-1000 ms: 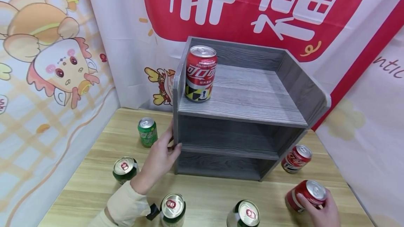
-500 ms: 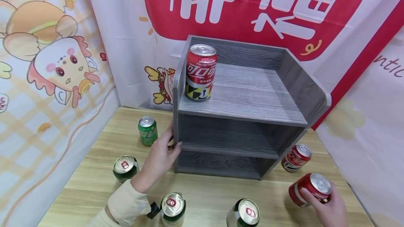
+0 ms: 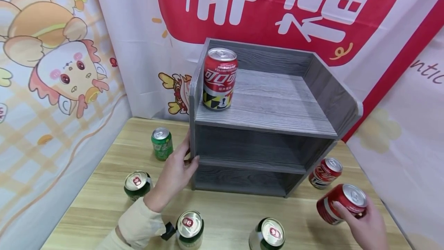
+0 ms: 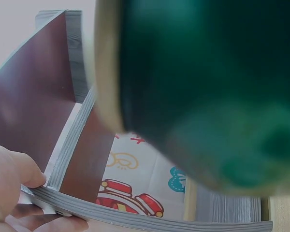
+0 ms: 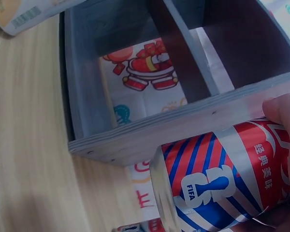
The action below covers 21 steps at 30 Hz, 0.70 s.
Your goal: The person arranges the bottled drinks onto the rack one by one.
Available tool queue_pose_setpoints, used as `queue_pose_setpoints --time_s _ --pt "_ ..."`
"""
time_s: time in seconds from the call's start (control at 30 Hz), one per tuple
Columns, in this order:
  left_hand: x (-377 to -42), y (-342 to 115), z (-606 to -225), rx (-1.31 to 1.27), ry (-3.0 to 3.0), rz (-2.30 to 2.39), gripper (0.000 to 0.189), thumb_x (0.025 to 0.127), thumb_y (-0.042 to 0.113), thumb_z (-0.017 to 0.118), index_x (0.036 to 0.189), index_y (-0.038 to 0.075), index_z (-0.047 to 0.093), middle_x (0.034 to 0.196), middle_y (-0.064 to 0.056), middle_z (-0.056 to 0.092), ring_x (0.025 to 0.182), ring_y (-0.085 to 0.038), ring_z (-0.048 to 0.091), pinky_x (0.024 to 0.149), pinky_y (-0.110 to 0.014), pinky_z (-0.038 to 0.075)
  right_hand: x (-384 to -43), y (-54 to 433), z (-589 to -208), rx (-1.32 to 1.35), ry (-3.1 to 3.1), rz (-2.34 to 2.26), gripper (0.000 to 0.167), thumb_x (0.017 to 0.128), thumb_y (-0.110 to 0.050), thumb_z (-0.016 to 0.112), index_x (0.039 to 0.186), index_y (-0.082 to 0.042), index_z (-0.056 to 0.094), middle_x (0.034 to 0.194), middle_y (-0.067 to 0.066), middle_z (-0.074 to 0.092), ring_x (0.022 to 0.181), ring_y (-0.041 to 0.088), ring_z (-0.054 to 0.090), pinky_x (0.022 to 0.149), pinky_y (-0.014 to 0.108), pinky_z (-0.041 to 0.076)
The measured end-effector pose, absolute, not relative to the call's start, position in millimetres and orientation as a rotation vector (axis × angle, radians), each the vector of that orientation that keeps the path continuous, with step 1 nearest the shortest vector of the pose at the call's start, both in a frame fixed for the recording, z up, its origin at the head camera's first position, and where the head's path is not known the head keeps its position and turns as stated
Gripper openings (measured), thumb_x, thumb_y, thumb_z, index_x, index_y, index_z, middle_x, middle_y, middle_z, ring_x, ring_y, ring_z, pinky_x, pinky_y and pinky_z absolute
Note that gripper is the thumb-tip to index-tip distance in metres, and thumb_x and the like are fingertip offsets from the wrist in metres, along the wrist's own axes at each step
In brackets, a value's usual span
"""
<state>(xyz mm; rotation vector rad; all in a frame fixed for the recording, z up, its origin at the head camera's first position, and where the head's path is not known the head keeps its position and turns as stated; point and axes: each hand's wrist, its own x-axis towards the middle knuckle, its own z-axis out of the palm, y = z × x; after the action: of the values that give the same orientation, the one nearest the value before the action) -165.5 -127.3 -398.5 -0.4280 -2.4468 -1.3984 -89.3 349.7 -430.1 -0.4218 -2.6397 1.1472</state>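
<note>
A grey wood-grain shelf unit (image 3: 277, 95) stands on the table. My left hand (image 3: 175, 171) grips its left side panel, thumb at the front edge and fingers on the outer face. A red cola can (image 3: 329, 208) is in my right hand (image 3: 369, 223), tilted and held off the table, right of the shelf. The right wrist view shows that can's FIFA print (image 5: 208, 186). On the shelf's top board, at the left, a red cola can (image 3: 219, 80) stands upright. Another red cola can (image 3: 324, 174) is behind my right hand, beside the shelf.
A green can (image 3: 162, 147) stands left of the shelf. Dark green cans with gold lids stand near my left forearm (image 3: 138, 188), at the front (image 3: 190, 232) and front right (image 3: 268, 238). A blurred green can (image 4: 208, 96) fills much of the left wrist view. Printed cloths (image 3: 145, 49) hang behind.
My right hand has raised the red cola can and shifted slightly right with it. My left hand stays on the shelf's side panel, and the other cans stand where they were.
</note>
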Motion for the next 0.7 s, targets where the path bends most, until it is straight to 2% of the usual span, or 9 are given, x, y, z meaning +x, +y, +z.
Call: queue_pose_setpoints --time_s 0.17,0.4,0.53,0.7 --pt "-166.1 -127.8 -398.6 -0.427 -2.449 -1.398 0.081 0.095 0.004 0.059 0.158 0.026 0.013 0.158 -0.014 0.033 0.134 -0.033 0.048 0.088 -0.033 0.06 -89.9 345.8 -421.7 -0.336 -2.623 1.134 0.06 0.086 -0.024 0.076 0.131 0.001 0.045 0.089 -0.038 0.048 0.083 -0.02 0.048 0.064 0.002 0.045" --pt "-165.6 -127.8 -399.2 -0.425 -2.459 -1.397 0.08 0.095 0.004 0.059 0.158 0.024 0.013 0.157 -0.016 0.034 0.133 -0.034 0.049 0.089 -0.034 0.059 -91.1 343.3 -406.4 -0.225 -2.608 1.121 0.049 0.086 -0.016 0.076 0.123 -0.002 0.048 0.09 -0.037 0.051 0.082 -0.017 0.052 0.064 0.003 0.047" --pt "-165.7 -127.9 -399.7 -0.427 -2.454 -1.393 0.08 0.095 0.004 0.059 0.158 0.023 0.014 0.156 -0.016 0.035 0.133 -0.034 0.05 0.088 -0.034 0.059 -91.1 342.8 -397.8 -0.199 -2.622 1.087 0.051 0.086 -0.016 0.076 0.125 -0.002 0.048 0.09 -0.038 0.05 0.082 -0.017 0.051 0.064 0.002 0.046" --pt "-166.2 -128.3 -400.4 -0.433 -2.447 -1.391 0.08 0.095 0.004 0.059 0.158 0.024 0.014 0.156 -0.016 0.034 0.133 -0.034 0.049 0.088 -0.033 0.059 -90.3 342.1 -390.2 -0.148 -2.616 1.106 0.048 0.086 -0.012 0.075 0.125 -0.02 0.048 0.092 -0.037 0.052 0.083 -0.017 0.053 0.065 0.002 0.046"
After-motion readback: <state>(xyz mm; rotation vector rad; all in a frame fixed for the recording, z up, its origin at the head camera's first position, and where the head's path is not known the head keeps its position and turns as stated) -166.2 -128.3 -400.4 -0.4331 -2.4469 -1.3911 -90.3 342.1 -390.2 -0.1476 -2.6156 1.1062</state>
